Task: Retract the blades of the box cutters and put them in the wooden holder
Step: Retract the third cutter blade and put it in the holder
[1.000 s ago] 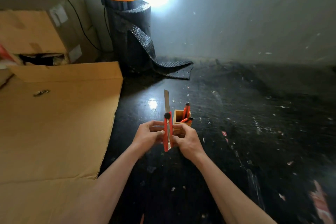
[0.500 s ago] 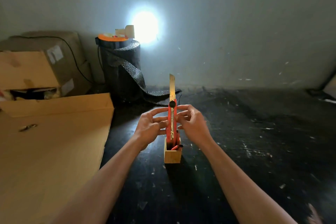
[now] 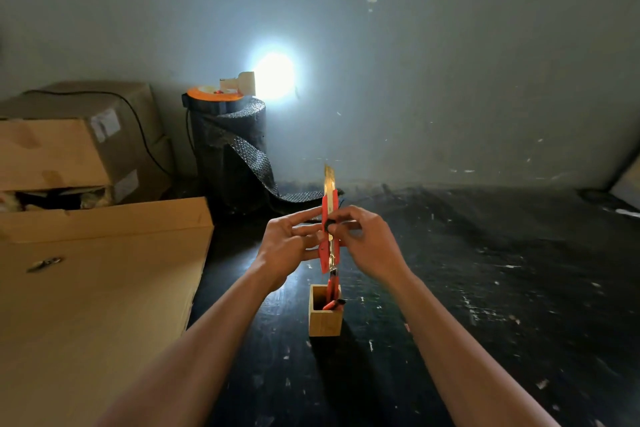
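We work over a dark surface, with flat cardboard at its left edge. The wooden holder stands upright on the surface, directly below the hands, with red cutters already in it. The left hand grips the red box cutter by its body; the right hand pinches the black slider. Both hands are closed on the cutter, held in the air above the holder and clear of it.

Risks, as we judge them: the blade is partly out, so a slipped thumb could meet the edge, and lowering the cutter early would leave the blade exposed.

The long axis stands near vertical, blade tip up.
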Motion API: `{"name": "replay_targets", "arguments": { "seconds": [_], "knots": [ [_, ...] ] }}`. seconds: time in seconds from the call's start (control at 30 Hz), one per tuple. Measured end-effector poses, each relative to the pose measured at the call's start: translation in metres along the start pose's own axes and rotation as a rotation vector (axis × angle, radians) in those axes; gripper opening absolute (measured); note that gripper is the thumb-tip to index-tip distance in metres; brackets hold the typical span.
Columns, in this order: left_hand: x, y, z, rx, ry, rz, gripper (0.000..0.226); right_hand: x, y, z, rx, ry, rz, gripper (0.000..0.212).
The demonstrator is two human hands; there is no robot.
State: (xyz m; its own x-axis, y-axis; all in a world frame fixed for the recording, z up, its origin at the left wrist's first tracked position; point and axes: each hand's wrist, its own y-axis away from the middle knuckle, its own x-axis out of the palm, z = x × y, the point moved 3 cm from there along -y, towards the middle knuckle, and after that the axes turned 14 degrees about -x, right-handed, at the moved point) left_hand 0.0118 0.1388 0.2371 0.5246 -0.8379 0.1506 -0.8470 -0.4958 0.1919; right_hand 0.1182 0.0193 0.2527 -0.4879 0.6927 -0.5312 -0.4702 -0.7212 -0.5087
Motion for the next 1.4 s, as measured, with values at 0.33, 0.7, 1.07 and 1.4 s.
{"name": "replay_targets", "arguments": {
  "seconds": [0.33, 0.7, 1.07, 1.4],
  "knots": [
    [-0.002, -0.005, -0.001, -0.043, 0.034, 0.007, 0.05, 0.006, 0.01, -0.01, 0.057, -0.106, 0.031, 0.013],
    [-0.005, -0.009, -0.005, -0.038, 0.017, -0.041, 0.046, 0.014, 0.029, -0.009, 0.034, -0.034, 0.102, 0.025],
    [-0.001, -0.009, -0.008, -0.021, -0.018, -0.024, 0.048, 0.011, 0.031, -0.002, 0.014, 0.026, 0.047, 0.027],
    [-0.003, -0.008, -0.001, -0.01, -0.021, -0.028, 0.047, 0.016, 0.037, -0.003, -0.016, 0.07, 0.054, 0.026]
  ]
}}
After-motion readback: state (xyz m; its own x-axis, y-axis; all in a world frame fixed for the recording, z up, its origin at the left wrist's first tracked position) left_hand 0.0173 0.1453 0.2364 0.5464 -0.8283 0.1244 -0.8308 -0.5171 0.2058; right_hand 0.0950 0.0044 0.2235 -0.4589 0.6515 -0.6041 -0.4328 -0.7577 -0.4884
